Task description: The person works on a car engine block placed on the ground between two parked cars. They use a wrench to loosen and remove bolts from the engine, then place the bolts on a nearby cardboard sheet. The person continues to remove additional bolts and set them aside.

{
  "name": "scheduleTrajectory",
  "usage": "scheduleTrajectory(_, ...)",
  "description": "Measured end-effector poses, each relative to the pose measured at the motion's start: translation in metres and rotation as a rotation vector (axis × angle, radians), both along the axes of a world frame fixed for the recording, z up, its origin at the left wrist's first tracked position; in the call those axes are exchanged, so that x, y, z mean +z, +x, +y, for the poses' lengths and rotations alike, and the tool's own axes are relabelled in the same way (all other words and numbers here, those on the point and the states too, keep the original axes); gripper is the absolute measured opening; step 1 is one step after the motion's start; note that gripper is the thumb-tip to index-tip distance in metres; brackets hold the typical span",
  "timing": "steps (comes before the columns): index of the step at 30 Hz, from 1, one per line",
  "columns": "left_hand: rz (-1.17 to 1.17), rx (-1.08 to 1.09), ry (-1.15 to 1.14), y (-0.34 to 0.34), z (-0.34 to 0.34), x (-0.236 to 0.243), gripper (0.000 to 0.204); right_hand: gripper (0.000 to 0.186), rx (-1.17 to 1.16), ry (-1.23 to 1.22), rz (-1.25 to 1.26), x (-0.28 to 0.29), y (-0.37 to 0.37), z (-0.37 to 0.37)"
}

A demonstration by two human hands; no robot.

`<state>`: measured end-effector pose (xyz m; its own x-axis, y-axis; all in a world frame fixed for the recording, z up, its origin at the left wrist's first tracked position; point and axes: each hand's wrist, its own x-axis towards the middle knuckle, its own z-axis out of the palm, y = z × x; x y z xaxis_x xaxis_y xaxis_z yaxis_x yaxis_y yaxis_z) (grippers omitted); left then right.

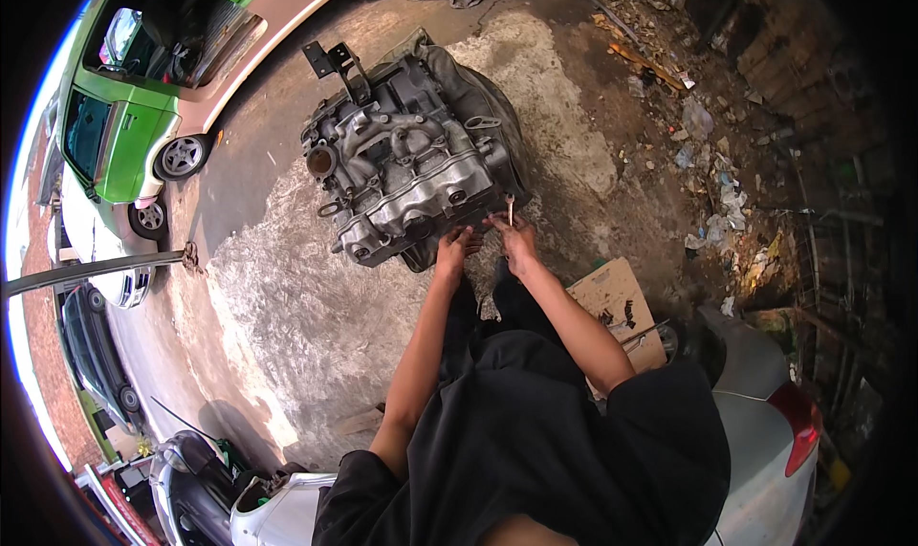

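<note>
A grey metal car engine (pixel 406 154) lies on the concrete, with its near side facing me. At its near right corner my right hand (pixel 519 240) is closed around a small silver wrench (pixel 510 209), whose upper end points away from me beside the engine. My left hand (pixel 457 248) is at the engine's near lower edge, a little left of the right one. Its fingers are curled in against the engine's side, and whatever they grip is too small or hidden to make out.
Dark cloth or rubber (pixel 497 97) lies under the engine's far right side. A cardboard sheet (pixel 612 302) with small dark parts is to my right, near a silver car (pixel 765 431). A green van (pixel 124 130) stands at the far left. Litter (pixel 727 202) lines the right side.
</note>
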<state>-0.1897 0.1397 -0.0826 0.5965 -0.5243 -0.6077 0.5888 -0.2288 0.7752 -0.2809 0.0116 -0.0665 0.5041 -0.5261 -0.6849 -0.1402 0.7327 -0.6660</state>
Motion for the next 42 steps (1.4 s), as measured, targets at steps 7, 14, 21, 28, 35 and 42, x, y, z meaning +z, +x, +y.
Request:
scheduleTrajectory(7, 0.377, 0.235, -0.254, 0.007, -0.015, -0.006, 0.053, 0.007, -0.136, -0.002, 0.017, -0.005, 0.031, -0.001)
scheduleTrajectory(14, 0.400, 0.224, -0.280, 0.006, -0.022, -0.025, 0.040, 0.009, -0.197, -0.034, 0.031, -0.006, 0.035, 0.005)
scheduleTrajectory(21, 0.422, 0.333, -0.346, 0.004, -0.033, -0.035, 0.031, 0.010, -0.270, -0.167, -0.022, -0.033, 0.039, 0.013)
scheduleTrajectory(28, 0.469, 0.394, -0.369, 0.001, -0.038, -0.044, 0.026, 0.010, -0.246, -0.070, -0.021, -0.025, 0.033, 0.009)
scheduleTrajectory(35, 0.391, 0.400, -0.304, -0.001, -0.040, -0.042, 0.027, 0.012, -0.257, -0.046, 0.078, -0.008, 0.038, 0.009)
scheduleTrajectory(42, 0.428, 0.352, -0.249, 0.007, -0.035, -0.034, 0.025, 0.012, -0.303, -0.165, 0.029, -0.027, 0.043, 0.013)
